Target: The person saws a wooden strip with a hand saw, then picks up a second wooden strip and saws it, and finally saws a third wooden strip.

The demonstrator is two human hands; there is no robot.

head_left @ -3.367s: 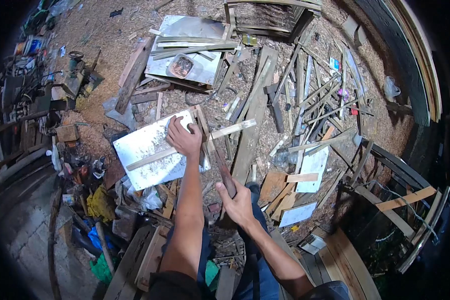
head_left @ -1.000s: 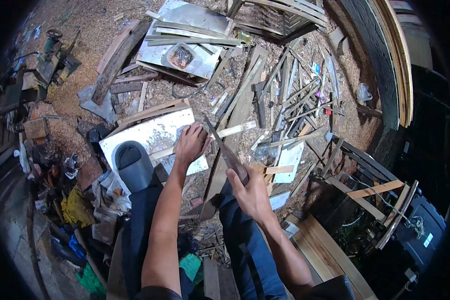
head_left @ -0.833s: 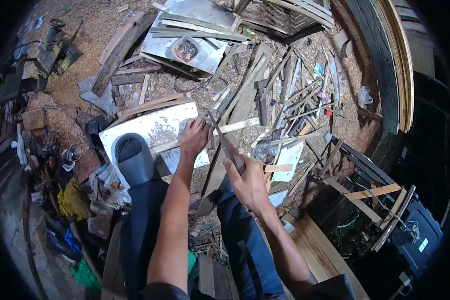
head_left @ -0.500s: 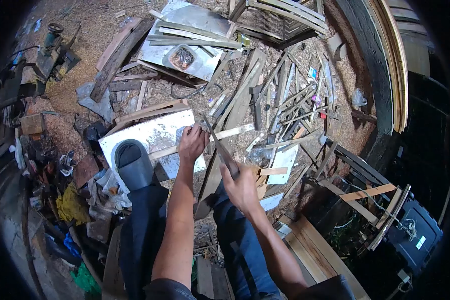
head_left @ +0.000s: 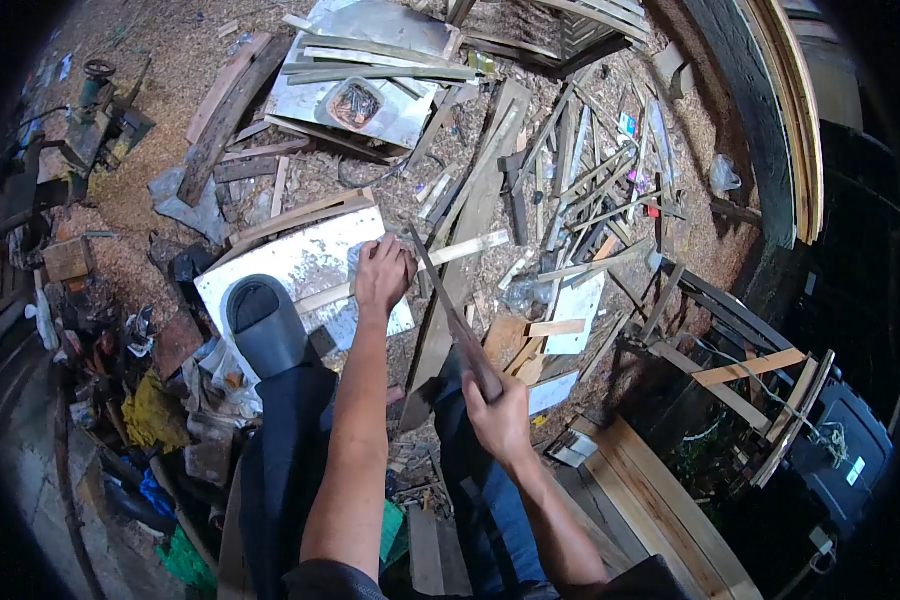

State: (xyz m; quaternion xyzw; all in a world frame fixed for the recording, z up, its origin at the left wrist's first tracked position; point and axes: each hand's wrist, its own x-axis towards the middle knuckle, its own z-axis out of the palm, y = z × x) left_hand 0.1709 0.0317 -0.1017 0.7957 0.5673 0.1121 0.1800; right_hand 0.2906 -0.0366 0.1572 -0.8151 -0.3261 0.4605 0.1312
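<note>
My left hand [head_left: 384,274] is closed over a pale wooden strip [head_left: 468,248], pressing it down on a white, stained board [head_left: 300,250]. The strip's right end juts out past the board's edge. My right hand [head_left: 500,420] is wrapped around the handle of a handsaw [head_left: 454,322]. Its long blade slants up and left, crossing the strip just right of my left hand. Whether the teeth are inside the wood is too small to tell. A foot in a grey slipper [head_left: 265,325] rests on the white board, left of my left hand.
A metal-topped board [head_left: 395,118] with wood strips and a tub of nails [head_left: 355,104] lies ahead. Scrap sticks [head_left: 595,215] litter the sawdust floor on the right. Stacked planks [head_left: 660,500] lie at lower right, near a dark case [head_left: 840,450]. Rags and debris [head_left: 155,410] fill the left.
My right hand has drawn the saw back toward me and slightly right, so more blade shows on my side of the strip. My left hand keeps its hold on the strip.
</note>
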